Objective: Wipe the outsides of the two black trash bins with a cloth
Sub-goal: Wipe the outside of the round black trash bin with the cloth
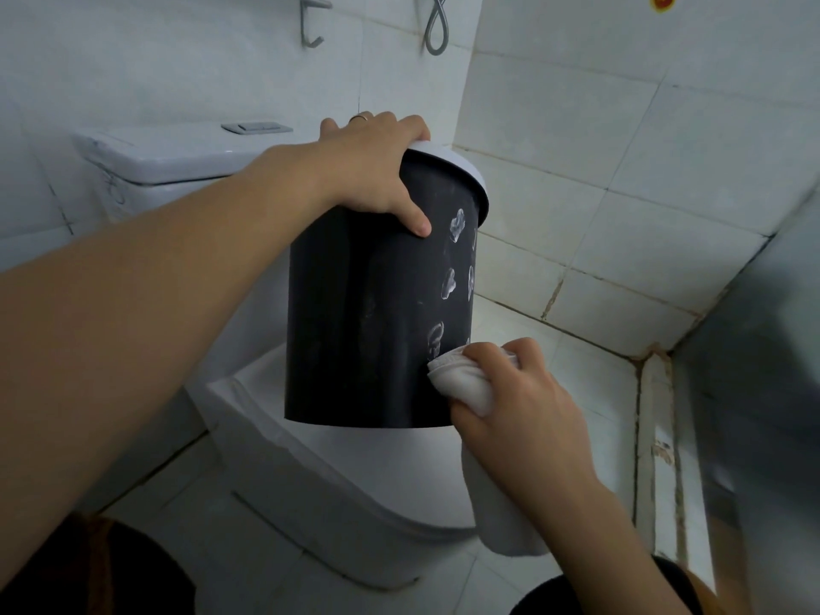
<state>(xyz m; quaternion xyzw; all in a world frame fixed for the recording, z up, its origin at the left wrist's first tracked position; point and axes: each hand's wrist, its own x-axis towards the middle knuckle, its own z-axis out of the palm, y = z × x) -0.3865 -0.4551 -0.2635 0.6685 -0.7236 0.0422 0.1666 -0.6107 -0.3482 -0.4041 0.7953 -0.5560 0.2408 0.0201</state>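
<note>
Holding: the left hand (377, 166) clasped the top of the black bin (377, 312), fingers curled over its white rim (466, 170), thumb pressed on the side wall.
Cistern: it stood at left against the tiled wall, a flush button (256, 127) on its lid.
Bin: it was held up, tilted, above the closed toilet lid (337, 472), pale flower marks on its right side.
Cloth: the white cloth (461, 383) was bunched against the bin's lower right wall, a tail hanging down below the wrist.
Right hand (523, 406): its fingers were curled round the cloth, pressing it to the bin.
Wall: a hook (310, 26) and a looped hose (437, 26) hung above.
</note>
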